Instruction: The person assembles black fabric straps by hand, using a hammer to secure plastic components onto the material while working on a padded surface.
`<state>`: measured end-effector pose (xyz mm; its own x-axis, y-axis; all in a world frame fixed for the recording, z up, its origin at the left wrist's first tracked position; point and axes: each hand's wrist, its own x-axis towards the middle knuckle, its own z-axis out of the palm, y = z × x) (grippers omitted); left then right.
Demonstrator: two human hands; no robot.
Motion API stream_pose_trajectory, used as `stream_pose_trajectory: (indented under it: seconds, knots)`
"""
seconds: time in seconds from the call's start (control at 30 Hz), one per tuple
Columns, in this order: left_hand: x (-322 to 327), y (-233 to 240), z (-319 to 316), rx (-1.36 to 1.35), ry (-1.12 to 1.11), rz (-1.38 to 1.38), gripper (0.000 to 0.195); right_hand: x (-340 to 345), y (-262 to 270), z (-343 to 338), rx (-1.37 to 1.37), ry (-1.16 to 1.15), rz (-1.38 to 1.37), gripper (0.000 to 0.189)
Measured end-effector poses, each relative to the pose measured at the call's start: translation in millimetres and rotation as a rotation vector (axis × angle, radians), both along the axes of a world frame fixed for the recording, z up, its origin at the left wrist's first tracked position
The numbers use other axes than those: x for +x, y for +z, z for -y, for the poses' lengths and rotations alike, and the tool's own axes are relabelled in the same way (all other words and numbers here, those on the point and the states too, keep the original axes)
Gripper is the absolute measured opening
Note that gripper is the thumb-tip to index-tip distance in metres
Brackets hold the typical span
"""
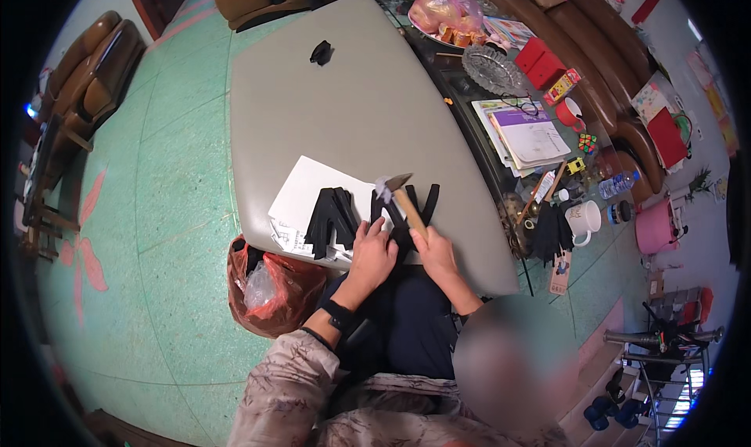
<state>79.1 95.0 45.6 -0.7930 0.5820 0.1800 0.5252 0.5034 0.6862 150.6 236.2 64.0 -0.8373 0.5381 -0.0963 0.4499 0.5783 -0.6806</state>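
My right hand [437, 253] grips the wooden handle of a hammer [409, 207]. Its dark metal head points up and right, with whitish wrapping around one end. My left hand [374, 252] lies just left of it, fingertips at the black fabric strips [381, 212]; whether it pinches one is hidden. More black strips [428, 203] fan out beyond the hammer. To the left, a bundle of folded black strips [330, 218] rests on white paper sheets [305, 183], some of them printed. All this lies at the near edge of a grey padded bench top [352, 107].
A red plastic bag [293, 294] sits on the floor at the bench's near left corner. A small black piece [321, 53] lies far up the bench. Along the right runs a glass table [452, 83] with a glass dish [493, 68], booklets [528, 133], a white mug [584, 218] and black strips [552, 230].
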Motion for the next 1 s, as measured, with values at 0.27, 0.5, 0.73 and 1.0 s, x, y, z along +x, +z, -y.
stream_pose_trajectory:
  seconds: [0.27,0.5,0.73,1.0]
  knots:
    - [-15.6,-17.3,-10.8,-0.061,0.026,0.007,0.021,22.3,-5.9,-15.7,0.019,-0.101,0.007,0.044]
    - [-17.1,-5.9,-6.0,0.165,0.119,0.015,0.018,31.1,-37.7,-28.6,-0.018,-0.180,-0.077,0.043]
    - [-22.3,41.3,38.1,0.456,0.316,0.140,0.016,37.4,-37.0,-34.7,-0.146,-0.233,0.005,0.046]
    - [-53.7,36.4,60.0,0.135,0.325,-0.126,0.021,42.7,-46.8,-33.6,0.001,-0.179,-0.041,0.043]
